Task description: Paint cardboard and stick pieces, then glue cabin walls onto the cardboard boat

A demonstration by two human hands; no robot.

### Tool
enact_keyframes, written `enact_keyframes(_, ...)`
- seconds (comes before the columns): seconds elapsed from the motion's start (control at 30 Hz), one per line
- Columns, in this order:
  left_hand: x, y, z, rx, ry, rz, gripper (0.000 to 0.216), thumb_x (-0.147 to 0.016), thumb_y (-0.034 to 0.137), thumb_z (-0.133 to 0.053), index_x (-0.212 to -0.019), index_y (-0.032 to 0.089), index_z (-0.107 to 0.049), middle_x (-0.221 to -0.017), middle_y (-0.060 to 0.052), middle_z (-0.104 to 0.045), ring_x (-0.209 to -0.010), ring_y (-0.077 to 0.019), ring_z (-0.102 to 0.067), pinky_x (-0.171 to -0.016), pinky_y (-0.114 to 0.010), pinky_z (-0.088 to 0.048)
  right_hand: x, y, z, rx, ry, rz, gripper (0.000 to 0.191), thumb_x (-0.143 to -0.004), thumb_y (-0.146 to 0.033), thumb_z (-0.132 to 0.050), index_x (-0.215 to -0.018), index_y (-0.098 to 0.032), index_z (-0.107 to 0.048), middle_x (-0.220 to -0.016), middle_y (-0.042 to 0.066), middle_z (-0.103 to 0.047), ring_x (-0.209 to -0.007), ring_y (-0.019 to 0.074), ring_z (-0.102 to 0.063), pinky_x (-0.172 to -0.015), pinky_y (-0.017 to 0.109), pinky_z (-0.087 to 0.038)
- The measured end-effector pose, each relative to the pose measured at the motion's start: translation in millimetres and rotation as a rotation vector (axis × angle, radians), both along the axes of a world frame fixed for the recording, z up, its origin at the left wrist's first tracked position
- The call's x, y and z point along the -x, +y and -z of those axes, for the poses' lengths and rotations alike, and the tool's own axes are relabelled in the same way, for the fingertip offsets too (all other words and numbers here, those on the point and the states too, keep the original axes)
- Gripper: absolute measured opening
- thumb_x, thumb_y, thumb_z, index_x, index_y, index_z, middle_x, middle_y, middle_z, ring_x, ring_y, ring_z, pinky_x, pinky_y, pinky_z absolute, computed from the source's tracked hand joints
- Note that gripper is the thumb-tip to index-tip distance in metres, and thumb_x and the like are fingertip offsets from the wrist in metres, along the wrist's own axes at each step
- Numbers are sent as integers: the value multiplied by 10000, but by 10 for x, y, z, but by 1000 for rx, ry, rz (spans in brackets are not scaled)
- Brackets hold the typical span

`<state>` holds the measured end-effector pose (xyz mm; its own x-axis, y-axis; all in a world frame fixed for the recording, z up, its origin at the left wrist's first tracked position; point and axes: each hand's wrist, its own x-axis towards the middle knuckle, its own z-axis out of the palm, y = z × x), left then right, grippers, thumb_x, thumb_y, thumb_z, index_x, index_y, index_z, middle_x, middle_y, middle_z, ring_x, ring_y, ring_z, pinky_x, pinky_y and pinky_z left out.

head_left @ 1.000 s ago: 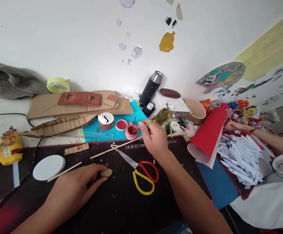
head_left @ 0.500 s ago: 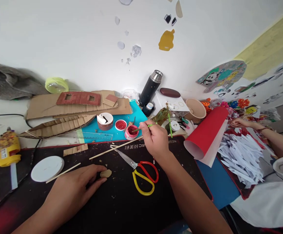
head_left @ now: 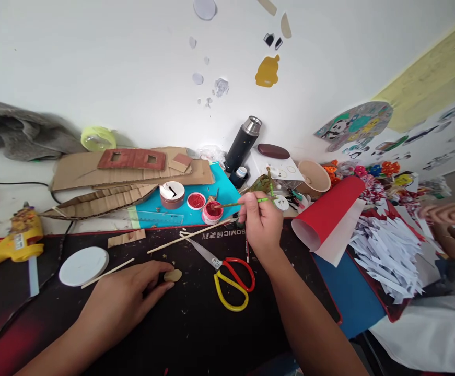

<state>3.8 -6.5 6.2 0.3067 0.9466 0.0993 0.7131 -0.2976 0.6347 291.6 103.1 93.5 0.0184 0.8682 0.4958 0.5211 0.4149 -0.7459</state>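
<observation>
My left hand (head_left: 127, 287) rests on the black desk mat, thumb and forefinger closed on a small rounded piece of cardboard (head_left: 174, 275). In my right hand (head_left: 262, 222) is a thin green paintbrush (head_left: 233, 204), its tip down in the mouth of a small jar of red paint (head_left: 212, 219). Left of the jar, its lid (head_left: 196, 201) lies with red paint inside it. Scissors (head_left: 216, 264) with one red and one yellow handle lie between my hands, blades spread. Thin wooden sticks (head_left: 166, 246) lie beyond my left hand.
At the left are a yellow glue gun (head_left: 25, 235) and a white disc (head_left: 84, 266). Cardboard pieces (head_left: 74, 172), a brown paint jar (head_left: 172, 201) and a black thermos (head_left: 243, 143) stand behind. A red paper roll (head_left: 329, 214), paper strips (head_left: 386, 256) and another person's hand (head_left: 446, 213) are right.
My right hand has shifted slightly right and down, the brush still in the red paint. The other person's hand has moved right. My left hand keeps the cardboard piece.
</observation>
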Motion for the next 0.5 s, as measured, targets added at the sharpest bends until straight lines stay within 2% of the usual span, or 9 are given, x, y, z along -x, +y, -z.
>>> enact_keyframes(0.1,-6,4,-12,12,16,-2,323,-1028,540,-604,-1130,308,-805,-883,27,-849,-663,-190,-774,-635,-271,-559,-19,-29,7,74,227,29,470,-1125,-594,-570,-883,-216,-707,-599,-40,-613,-475,129,-598,-501,253,-457)
enact_keyframes(0.27,-21,20,-66,49,34,9,279,-1023,472,-635,-1160,295,-802,-995,12,-874,-788,-207,-818,-701,-284,-570,-6,-199,-12,152,483,81,529,-1034,-709,-661,-855,-211,-681,-563,-43,-620,-412,122,-583,-387,215,-388)
enact_keyframes(0.43,-39,18,-94,64,62,14,292,-1028,423,-665,-1260,291,-782,-1052,-8,-868,-832,-217,-811,-752,-302,-558,81,-533,41,279,521,-14,523,-1027,-690,-689,-826,-207,-682,-538,-39,-618,-402,127,-594,-393,215,-418)
enact_keyframes(0.5,-38,14,-104,70,66,12,325,-1019,407,-686,-1314,295,-763,-967,2,-845,-803,-213,-794,-738,-299,-538,130,-664,80,319,498,-48,516,-1034,-673,-689,-816,-205,-689,-531,-34,-623,-399,127,-592,-395,217,-430)
